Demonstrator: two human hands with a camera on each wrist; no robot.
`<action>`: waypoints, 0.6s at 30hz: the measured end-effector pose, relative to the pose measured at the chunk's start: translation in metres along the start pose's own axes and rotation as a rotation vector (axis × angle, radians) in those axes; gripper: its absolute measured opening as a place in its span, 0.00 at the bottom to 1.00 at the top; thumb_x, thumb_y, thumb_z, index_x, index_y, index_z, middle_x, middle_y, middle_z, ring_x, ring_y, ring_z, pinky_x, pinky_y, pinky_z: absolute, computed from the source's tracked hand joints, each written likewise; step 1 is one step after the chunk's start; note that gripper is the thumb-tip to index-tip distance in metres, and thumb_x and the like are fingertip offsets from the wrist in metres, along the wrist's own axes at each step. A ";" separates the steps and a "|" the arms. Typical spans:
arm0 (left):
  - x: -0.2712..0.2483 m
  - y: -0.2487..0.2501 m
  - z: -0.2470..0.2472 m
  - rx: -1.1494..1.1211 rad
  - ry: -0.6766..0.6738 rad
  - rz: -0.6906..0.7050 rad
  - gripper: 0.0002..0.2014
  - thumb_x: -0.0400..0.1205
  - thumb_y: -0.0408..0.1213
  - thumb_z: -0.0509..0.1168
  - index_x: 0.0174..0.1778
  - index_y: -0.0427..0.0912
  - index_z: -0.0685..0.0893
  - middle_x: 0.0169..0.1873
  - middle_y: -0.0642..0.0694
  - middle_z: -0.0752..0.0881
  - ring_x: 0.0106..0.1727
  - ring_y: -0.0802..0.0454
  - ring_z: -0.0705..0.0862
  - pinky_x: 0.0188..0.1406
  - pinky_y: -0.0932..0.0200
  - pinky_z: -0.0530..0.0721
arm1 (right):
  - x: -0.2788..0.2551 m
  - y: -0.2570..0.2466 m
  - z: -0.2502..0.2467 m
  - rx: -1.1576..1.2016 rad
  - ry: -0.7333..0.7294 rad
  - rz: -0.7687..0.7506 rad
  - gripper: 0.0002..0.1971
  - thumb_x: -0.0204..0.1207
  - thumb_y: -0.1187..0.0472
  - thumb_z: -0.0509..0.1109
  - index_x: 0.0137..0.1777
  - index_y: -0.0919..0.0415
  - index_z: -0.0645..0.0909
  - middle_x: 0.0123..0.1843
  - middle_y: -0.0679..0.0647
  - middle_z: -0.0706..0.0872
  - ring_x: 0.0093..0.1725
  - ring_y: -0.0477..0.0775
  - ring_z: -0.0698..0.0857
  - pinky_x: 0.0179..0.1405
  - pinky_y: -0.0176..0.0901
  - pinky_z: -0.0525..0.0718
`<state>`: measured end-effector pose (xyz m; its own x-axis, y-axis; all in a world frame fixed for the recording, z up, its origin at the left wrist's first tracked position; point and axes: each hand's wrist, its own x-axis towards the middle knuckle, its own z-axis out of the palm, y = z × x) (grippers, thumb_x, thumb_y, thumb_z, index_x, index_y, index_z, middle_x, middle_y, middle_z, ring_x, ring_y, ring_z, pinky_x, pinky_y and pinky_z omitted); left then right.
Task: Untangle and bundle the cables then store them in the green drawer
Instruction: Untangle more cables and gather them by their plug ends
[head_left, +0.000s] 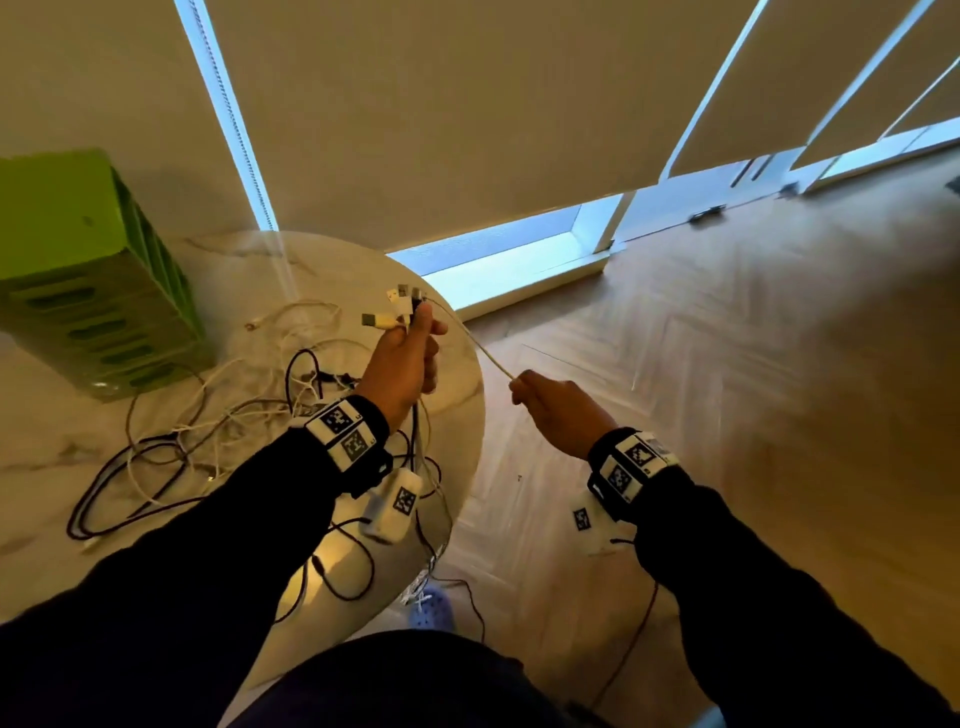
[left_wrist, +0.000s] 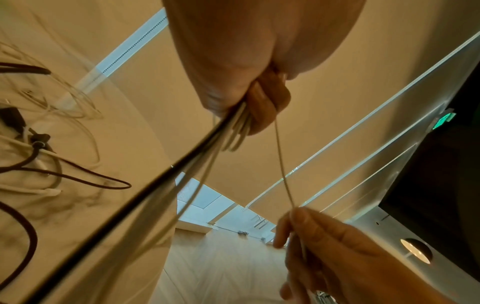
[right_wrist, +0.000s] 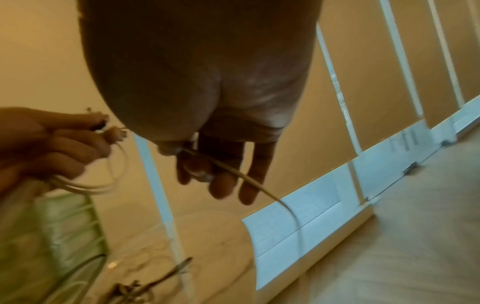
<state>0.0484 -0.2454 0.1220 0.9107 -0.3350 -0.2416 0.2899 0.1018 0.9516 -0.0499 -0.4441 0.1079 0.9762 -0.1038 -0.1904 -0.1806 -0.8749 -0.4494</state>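
Most of the job is still ahead, as far as I can judge from here. Far left on the tabletop (head_left: 249, 260) stands the green drawer (head_left: 98, 291) unit, its drawers all pushed in and nothing stored that I can see. Just beside it, toward the middle of the tabletop, the tangled cables (head_left: 208, 431), black ones and white ones looped over each other, sprawl loose, with some strands trailing off the near edge toward the floor.

Next along, the left hand (head_left: 402, 358) is raised above the tabletop's right edge, fingers curled tight round a gathered clutch of cables, with the plugs (head_left: 395, 309) fanning out above the fist. From the left wrist view I count about 4 or 5 strands leaving that fist, at least 1 of them black, running back down toward the heap.

Farthest right, out over the wooden floor (head_left: 727, 364), the right hand (head_left: 561, 410) pinches a single white cable (head_left: 485, 351), which runs taut from the left fist to it. In the right wrist view the thumb and forefinger nip the strand while the other fingers hang loosely.

So the ends look collected, and 1 strand is being drawn free. Separating the rest, bundling, opening a drawer and stowing all remain, to my eye.
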 end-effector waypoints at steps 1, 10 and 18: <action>-0.002 -0.002 0.002 -0.013 -0.054 -0.010 0.20 0.92 0.52 0.52 0.47 0.41 0.78 0.20 0.56 0.63 0.20 0.57 0.60 0.23 0.60 0.61 | 0.000 0.015 0.002 -0.065 0.020 0.076 0.15 0.90 0.47 0.52 0.54 0.51 0.78 0.43 0.51 0.87 0.41 0.59 0.85 0.45 0.52 0.83; -0.014 0.001 -0.003 -0.064 -0.237 -0.060 0.20 0.91 0.53 0.54 0.37 0.46 0.72 0.25 0.52 0.59 0.24 0.56 0.56 0.22 0.62 0.57 | -0.001 0.062 0.015 -0.049 -0.098 0.441 0.12 0.85 0.55 0.57 0.66 0.48 0.73 0.52 0.59 0.90 0.48 0.60 0.89 0.56 0.55 0.86; -0.015 0.009 0.000 -0.194 -0.217 -0.042 0.21 0.92 0.51 0.53 0.36 0.43 0.72 0.24 0.49 0.67 0.24 0.55 0.66 0.25 0.62 0.68 | -0.005 -0.010 0.028 0.067 -0.291 -0.260 0.37 0.81 0.50 0.73 0.86 0.48 0.60 0.85 0.51 0.68 0.81 0.51 0.69 0.78 0.47 0.68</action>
<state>0.0375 -0.2394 0.1344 0.8186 -0.5332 -0.2134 0.3956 0.2541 0.8825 -0.0559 -0.4215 0.0891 0.9174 0.2641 -0.2977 0.0516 -0.8206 -0.5692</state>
